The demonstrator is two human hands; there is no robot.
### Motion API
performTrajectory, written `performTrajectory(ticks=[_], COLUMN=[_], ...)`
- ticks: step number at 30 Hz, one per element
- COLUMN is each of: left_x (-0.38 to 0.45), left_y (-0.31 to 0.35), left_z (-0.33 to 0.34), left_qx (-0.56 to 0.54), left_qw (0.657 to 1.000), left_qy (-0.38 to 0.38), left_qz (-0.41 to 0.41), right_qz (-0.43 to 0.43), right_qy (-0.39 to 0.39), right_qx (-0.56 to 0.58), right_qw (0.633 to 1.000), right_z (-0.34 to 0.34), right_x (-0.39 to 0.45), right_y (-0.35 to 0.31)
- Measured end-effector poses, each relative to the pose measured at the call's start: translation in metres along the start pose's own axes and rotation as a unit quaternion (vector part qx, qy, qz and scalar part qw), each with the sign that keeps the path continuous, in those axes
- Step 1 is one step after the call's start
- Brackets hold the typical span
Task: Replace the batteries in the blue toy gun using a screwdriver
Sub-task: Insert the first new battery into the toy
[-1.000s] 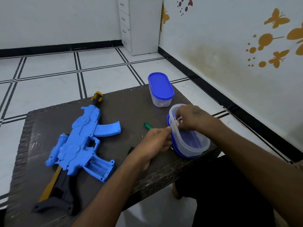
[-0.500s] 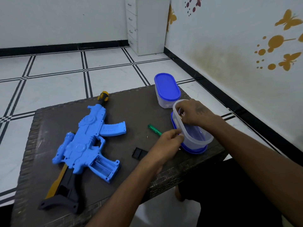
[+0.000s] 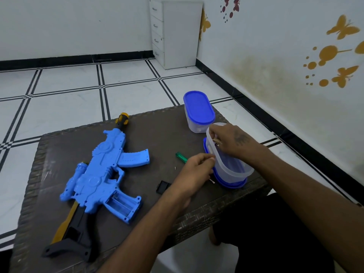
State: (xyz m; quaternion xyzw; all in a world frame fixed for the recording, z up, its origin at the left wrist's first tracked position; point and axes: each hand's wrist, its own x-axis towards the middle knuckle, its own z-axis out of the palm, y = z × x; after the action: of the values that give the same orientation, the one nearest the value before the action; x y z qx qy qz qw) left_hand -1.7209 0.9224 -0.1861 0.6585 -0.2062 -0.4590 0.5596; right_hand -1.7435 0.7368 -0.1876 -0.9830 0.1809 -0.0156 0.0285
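Observation:
The blue toy gun lies on the dark table, its battery compartment open and facing up. The compartment's black cover and a tiny screw lie beside it. A green-handled screwdriver rests on the table, its shaft passing under my left hand. That hand's curled fingertips pinch the wall of a tilted, open clear container, which stands on its blue lid. My right hand reaches over the rim, fingers curled around what looks like a battery inside.
A second clear container with a blue lid stands closed at the table's far right corner. The table's near edge is just below my left wrist. A white drawer cabinet stands in the room's corner.
My head has turned, so the whole scene sits slightly differently in view. Both hands stay at the open container, and my right fingers remain inside it.

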Motion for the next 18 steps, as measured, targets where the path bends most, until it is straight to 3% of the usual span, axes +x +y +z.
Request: performTrajectory(ticks=[7,12,15,18], left_x=[-0.003,-0.006,-0.011,-0.024], left_y=[-0.005,0.001,0.007,0.014], left_z=[-0.006,-0.024,-0.043,-0.069], left_qx=[-0.012,-0.006,-0.019,-0.040], left_qw=[1.000,0.997,0.990,0.979], left_qy=[0.023,0.068,0.118,0.174], left_qz=[0.013,0.043,0.076,0.104], right_qz=[0.019,0.030,0.018,-0.017], right_qy=[-0.008,0.094,0.141,0.115], right_qx=[0.006,0.033,0.094,0.220], right_qw=[1.000,0.995,0.985,0.969], right_z=[-0.001,-0.022,-0.045,-0.065], right_x=[-0.004,-0.012,-0.018,-0.028], right_y=[0.006,0.004,-0.013,-0.049])
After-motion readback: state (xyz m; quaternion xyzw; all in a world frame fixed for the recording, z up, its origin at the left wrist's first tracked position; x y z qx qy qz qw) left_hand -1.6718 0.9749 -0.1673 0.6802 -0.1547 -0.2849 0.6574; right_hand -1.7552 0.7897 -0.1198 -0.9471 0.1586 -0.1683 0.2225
